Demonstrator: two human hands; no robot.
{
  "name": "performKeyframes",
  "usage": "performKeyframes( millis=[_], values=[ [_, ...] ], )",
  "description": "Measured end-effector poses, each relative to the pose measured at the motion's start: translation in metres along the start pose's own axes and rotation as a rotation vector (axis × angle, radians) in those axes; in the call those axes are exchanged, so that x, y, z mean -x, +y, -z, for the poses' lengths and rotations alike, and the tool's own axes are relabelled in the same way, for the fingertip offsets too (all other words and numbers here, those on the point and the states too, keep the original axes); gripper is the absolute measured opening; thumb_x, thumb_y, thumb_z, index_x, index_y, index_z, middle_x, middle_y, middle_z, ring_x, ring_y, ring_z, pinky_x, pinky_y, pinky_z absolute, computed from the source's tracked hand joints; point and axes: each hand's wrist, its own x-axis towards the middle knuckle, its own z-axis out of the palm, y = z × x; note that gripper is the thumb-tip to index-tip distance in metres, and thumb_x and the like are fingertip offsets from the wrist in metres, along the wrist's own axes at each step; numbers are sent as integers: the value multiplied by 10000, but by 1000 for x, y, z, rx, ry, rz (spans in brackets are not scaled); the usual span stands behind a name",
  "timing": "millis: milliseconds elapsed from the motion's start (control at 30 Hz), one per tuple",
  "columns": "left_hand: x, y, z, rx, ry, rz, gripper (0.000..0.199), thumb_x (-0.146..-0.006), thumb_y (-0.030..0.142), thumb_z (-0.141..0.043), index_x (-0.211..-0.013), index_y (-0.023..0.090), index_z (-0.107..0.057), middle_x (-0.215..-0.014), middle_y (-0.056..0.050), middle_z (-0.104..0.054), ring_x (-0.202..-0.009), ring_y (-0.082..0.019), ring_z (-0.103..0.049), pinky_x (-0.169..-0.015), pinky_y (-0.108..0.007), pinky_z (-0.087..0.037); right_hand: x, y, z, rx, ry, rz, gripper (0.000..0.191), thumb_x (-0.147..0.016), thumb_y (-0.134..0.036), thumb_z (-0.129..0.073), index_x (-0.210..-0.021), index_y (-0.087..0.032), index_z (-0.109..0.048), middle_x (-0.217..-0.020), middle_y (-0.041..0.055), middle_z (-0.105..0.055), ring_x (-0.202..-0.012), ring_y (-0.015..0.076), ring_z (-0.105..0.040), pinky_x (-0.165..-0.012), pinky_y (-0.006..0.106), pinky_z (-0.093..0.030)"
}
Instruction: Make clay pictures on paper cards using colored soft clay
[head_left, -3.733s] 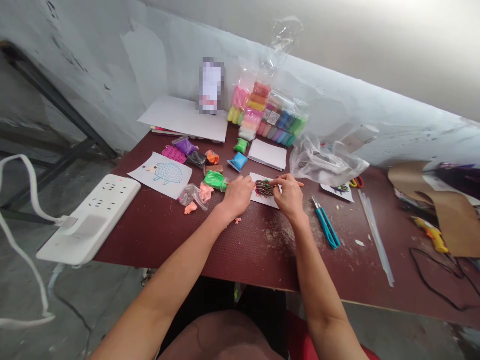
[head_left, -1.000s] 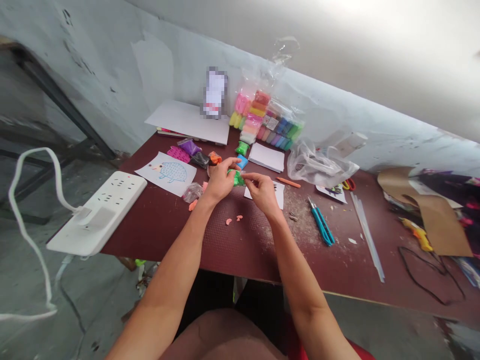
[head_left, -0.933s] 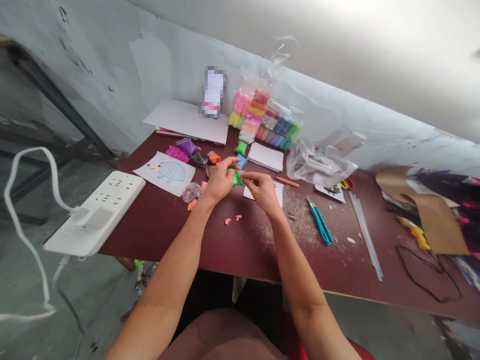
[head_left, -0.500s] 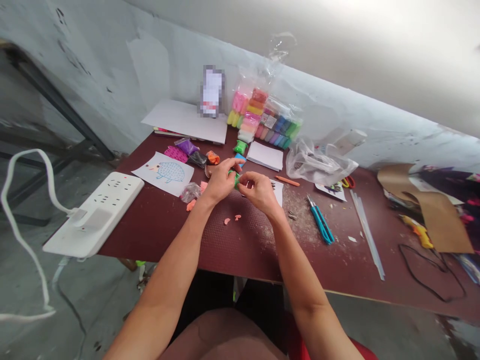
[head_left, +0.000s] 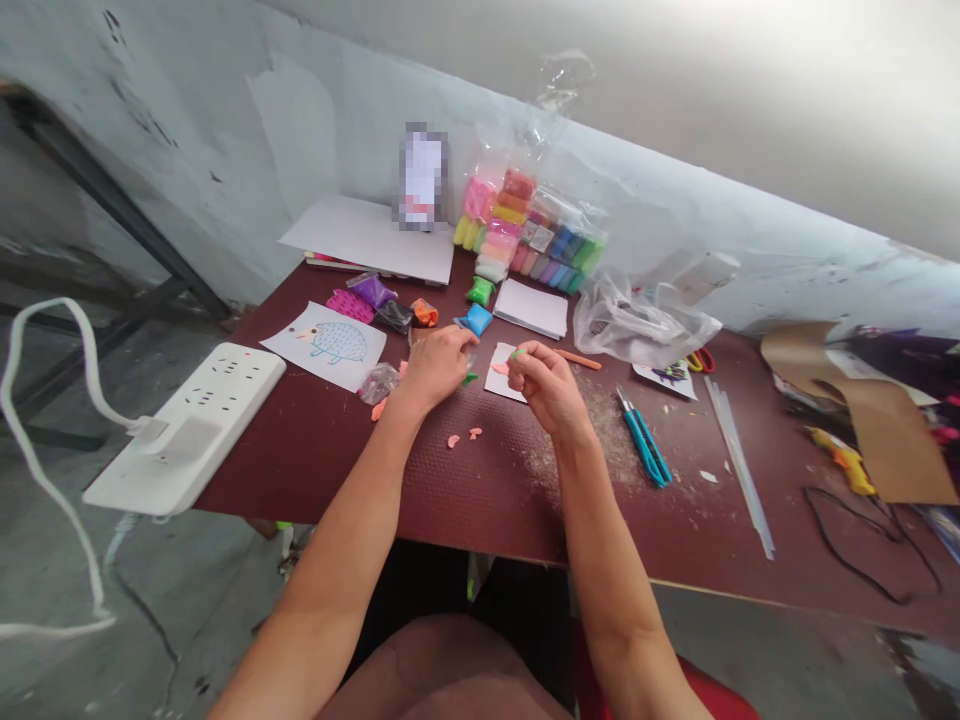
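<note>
My right hand (head_left: pixel 551 385) has its thumb and fingertips pinched on a small piece of green clay (head_left: pixel 518 354), above a white card (head_left: pixel 496 386) with pink clay on it. To the left, my left hand (head_left: pixel 439 365) is low over the table, back up and fingers curled. Green clay (head_left: pixel 470 378) with a bit of clear wrapping sticks out from under its fingers; the rest is hidden. Just beyond those fingers lies a blue clay packet (head_left: pixel 475 319). Pink clay scraps (head_left: pixel 454 441) are on the table nearer me.
A hedgehog drawing (head_left: pixel 330 345) and a white power strip (head_left: pixel 187 430) lie left. Bagged coloured clay (head_left: pixel 525 235) leans on the wall. To the right are an orange stick (head_left: pixel 579 358), a teal-handled cutter (head_left: pixel 645 440), glue sticks (head_left: pixel 739 465) and a yellow glue gun (head_left: pixel 841 458).
My hands have moved apart. The right one has drawn away to the right with a small piece of green clay, uncovering the white card; the left has come off the blue packet's front.
</note>
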Motion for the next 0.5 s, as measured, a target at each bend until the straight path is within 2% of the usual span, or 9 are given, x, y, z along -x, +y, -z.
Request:
performKeyframes(
  millis=[100,167,233,367,433,500],
  values=[
    [2,0,0,-117,-40,10,322,-813,89,-601,-981,221,-843,-932,-108,-793,-935,-288,-696,-906,-418,-539,4,-2,6,24,30,20,416,-750,-604,-816,-825,-239,-631,-643,-56,-537,-584,106,-437,-611,279,-443],
    [2,4,2,-138,-15,-37,298,-790,96,-623,-946,228,-839,-958,-101,-801,-1001,-306,-668,-971,-467,-513,5,0,11,66,67,34,430,-766,-629,-796,-827,-229,-651,-684,-30,-595,-590,106,-456,-579,272,-414],
    [2,9,5,-105,66,-92,312,-813,96,-604,-980,239,-826,-1063,-81,-808,-1091,-312,-636,-1030,-505,-477,6,2,17,115,117,52,438,-788,-650,-766,-822,-229,-652,-700,-16,-621,-587,107,-471,-563,268,-403],
    [0,18,7,21,123,-140,277,-902,123,-551,-1001,203,-797,-1046,-88,-789,-995,-262,-649,-966,-435,-490,9,-1,35,157,238,112,379,-767,-579,-799,-801,-232,-648,-774,12,-697,-632,118,-561,-567,256,-426],
    [1,22,3,34,93,-161,252,-924,134,-549,-972,190,-790,-1017,-94,-784,-974,-258,-651,-938,-419,-489,11,-5,46,164,290,131,337,-744,-506,-832,-780,-227,-645,-824,30,-733,-654,122,-594,-573,254,-440],
    [2,25,-2,7,42,-188,233,-926,137,-565,-960,185,-790,-998,-98,-781,-987,-269,-648,-930,-423,-480,12,-6,55,197,314,124,316,-702,-440,-863,-745,-227,-633,-731,4,-696,-622,122,-581,-554,252,-433]
  ],
)
